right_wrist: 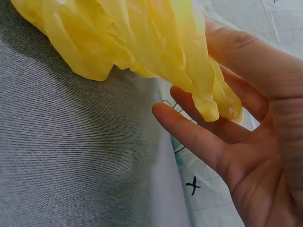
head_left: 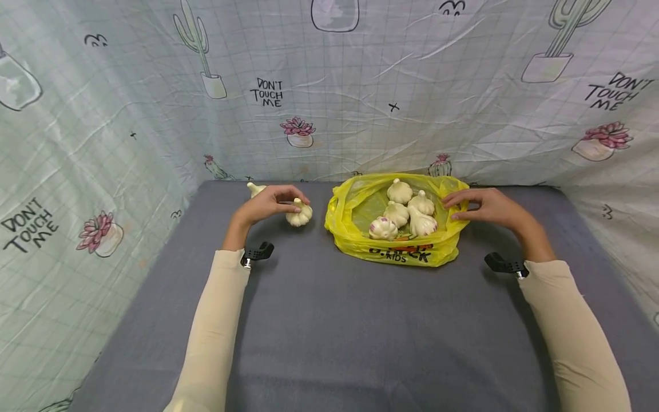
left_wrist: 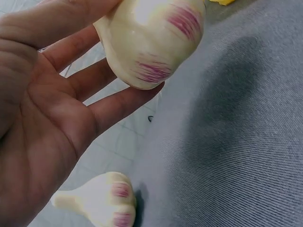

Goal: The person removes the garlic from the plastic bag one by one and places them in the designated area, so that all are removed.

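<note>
Pale sheeting printed with cacti and "DON'T TOUCH ME" hangs behind and beside a grey worktop. Both hands are occupied near its far edge. On the left, the left hand grips a garlic bulb between thumb and fingers, neck upward; its shadow lies apart from it in the left wrist view, so it seems lifted. On the right, the right hand holds the rim of a yellow bag at its right end, plastic caught between thumb and fingers. What matters is the short gap between the gripped bulb and that bag: the bag lies to the bulb's right, its long axis running left to right, its mouth facing up, its unheld left end nearer the left hand. Five bulbs show inside; a spare bulb stands just behind the left hand, partly hidden.
</note>
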### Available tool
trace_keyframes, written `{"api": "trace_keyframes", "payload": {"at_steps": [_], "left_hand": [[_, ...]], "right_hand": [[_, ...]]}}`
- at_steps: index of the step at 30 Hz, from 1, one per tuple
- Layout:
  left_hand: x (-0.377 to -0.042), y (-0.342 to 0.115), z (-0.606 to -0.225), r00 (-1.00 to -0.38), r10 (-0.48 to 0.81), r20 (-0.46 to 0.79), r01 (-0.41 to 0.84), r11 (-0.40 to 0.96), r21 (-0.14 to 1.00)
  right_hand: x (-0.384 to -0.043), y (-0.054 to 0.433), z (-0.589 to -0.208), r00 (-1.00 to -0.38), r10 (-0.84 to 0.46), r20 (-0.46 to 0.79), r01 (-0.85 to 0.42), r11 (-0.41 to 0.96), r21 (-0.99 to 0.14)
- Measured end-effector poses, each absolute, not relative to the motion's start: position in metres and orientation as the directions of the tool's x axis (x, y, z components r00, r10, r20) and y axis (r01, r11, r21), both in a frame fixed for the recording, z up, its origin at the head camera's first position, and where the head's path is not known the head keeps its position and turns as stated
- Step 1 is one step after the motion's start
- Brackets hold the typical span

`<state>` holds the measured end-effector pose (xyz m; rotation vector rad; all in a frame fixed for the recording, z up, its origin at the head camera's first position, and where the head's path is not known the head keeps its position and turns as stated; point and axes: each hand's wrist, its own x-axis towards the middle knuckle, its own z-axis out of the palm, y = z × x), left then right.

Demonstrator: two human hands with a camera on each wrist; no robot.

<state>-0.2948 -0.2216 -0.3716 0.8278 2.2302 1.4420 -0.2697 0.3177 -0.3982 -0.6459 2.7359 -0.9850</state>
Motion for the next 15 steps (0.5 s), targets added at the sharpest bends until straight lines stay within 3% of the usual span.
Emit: {"api": "trace_keyframes", "payload": {"at_steps": [15], "left_hand": [[-0.314,-0.232,-0.404,-0.792,0.608,0.053,0.265,0.264,0.928]], "right_hand": [[-0.265,0.316,-0.412,-0.908,-0.418,-0.016,-0.3,0.678,-0.671]]}}
